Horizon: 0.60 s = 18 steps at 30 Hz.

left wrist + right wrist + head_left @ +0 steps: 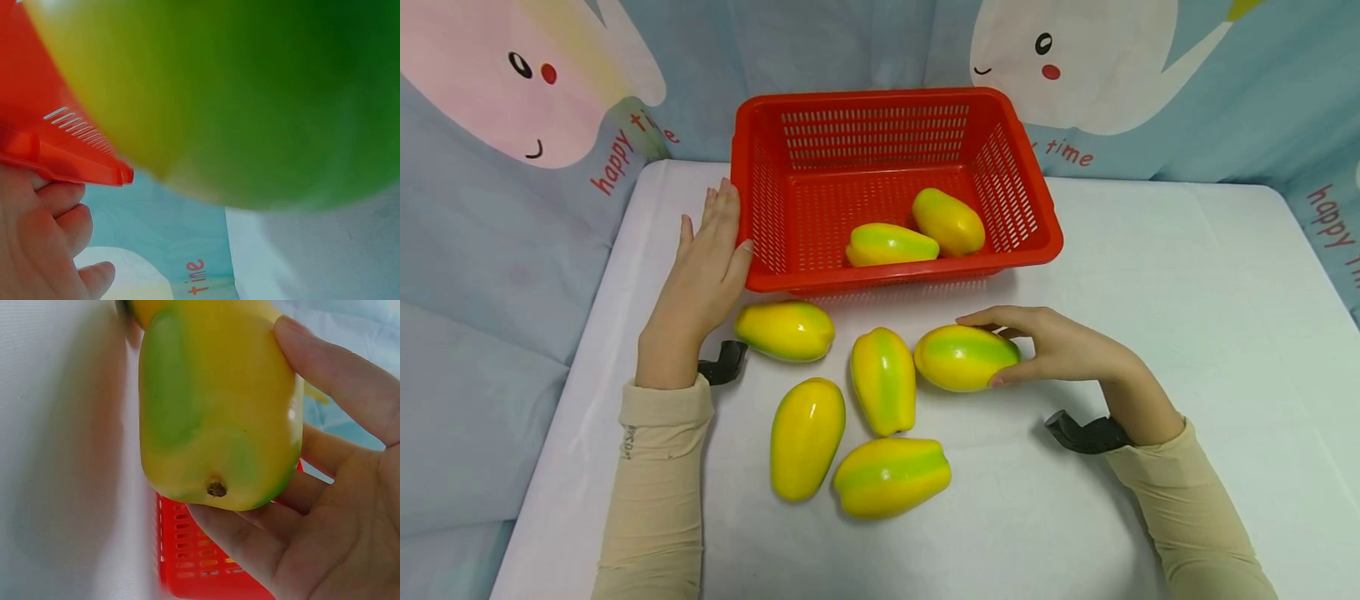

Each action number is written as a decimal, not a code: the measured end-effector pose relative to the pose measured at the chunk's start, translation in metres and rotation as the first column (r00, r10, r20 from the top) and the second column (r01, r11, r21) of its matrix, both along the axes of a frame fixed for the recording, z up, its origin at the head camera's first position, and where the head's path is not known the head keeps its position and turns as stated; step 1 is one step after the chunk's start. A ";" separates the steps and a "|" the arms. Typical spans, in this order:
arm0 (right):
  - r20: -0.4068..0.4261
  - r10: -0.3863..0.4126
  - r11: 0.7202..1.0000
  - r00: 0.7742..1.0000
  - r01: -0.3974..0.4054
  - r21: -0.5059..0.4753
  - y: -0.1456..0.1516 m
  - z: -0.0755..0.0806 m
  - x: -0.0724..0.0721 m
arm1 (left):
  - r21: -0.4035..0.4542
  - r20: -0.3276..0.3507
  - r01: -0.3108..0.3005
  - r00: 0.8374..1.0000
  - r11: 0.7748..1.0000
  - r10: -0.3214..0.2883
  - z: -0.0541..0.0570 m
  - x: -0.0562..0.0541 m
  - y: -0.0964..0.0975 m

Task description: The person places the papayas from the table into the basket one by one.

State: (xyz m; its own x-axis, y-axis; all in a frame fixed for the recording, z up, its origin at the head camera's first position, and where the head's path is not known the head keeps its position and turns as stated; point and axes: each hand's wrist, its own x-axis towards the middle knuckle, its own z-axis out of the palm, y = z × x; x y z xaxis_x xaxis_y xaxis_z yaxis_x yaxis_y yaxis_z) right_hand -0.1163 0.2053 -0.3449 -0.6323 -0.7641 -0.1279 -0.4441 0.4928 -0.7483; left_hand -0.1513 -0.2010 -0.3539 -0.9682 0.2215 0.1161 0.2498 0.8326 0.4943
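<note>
My right hand (1060,342) holds a yellow-green papaya (967,358) on the table, thumb on the near side and fingers round the far side. In the right wrist view, the papaya (219,406) shows its brown stem end between thumb and fingers. My left hand (700,267) lies with extended fingers against the left side of the red plastic basket (880,279). In the left wrist view, its fingers (75,226) touch the basket rim (81,172). Inside the basket are two papayas, one lying slantwise (950,221) and one lengthwise (892,244).
More papayas lie near the basket: one beside my left wrist (786,331), one upright in view (884,382), one at lower left (807,439) and one nearest me (892,477). A patterned curtain (850,42) hangs behind the white table (1165,275).
</note>
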 end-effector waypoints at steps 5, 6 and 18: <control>-0.016 -0.018 0.999 1.000 0.017 -0.028 0.000 0.001 0.000 | 0.003 0.001 -0.002 1.000 1.000 0.002 0.000 0.000 0.000; -0.026 -0.025 0.999 0.999 0.024 -0.038 0.000 0.001 0.000 | 0.003 0.000 -0.002 1.000 1.000 0.002 0.000 0.000 0.000; -0.041 -0.157 0.970 0.987 0.146 -0.193 -0.005 0.003 0.000 | 0.008 -0.005 0.002 1.000 1.000 -0.002 0.000 0.000 -0.001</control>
State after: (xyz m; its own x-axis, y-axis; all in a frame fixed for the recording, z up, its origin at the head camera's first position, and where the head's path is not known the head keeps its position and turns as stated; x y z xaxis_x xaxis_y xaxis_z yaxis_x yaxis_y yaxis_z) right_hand -0.1165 0.1999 -0.3420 -0.7448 -0.6655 0.0482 -0.4185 0.4096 -0.8106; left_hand -0.1515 -0.2015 -0.3541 -0.9671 0.2227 0.1227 0.2541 0.8283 0.4993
